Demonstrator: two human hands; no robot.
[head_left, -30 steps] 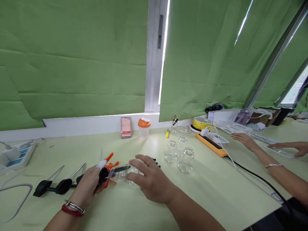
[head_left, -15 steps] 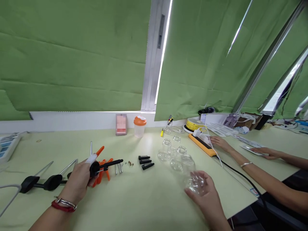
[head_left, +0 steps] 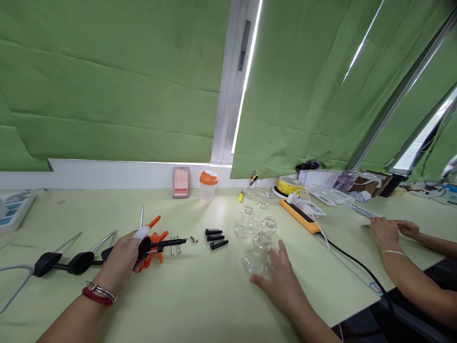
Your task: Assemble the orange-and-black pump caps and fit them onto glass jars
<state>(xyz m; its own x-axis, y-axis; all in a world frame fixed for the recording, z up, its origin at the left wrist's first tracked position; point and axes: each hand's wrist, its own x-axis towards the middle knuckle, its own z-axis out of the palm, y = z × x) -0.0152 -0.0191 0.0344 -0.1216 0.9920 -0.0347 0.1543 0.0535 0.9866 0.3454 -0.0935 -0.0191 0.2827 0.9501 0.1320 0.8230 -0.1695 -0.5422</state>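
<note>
My left hand (head_left: 123, 259) is closed round a black tool (head_left: 166, 243) with a thin rod pointing right; orange blades (head_left: 155, 237) lie beside and partly behind it. My right hand (head_left: 276, 276) has its thumb and fingers spread around the lower right side of a clear glass jar (head_left: 257, 257), which stands upright on the table. More clear jars (head_left: 246, 221) stand just behind it. Between my hands lie several black spring pieces (head_left: 215, 237), small brown bits (head_left: 193, 239) and metal screws (head_left: 175, 247).
An orange-lidded cup (head_left: 208, 188) and a pink box (head_left: 181, 183) stand by the wall. Black stands (head_left: 80, 263) lie at left. An orange power strip (head_left: 300, 216) with cables is at right, past which another person's hands (head_left: 387, 229) hold something flat.
My right hand has moved left with the jar, now upright in front of the other jars. The other person's nearer hand has moved right, away from the power strip.
</note>
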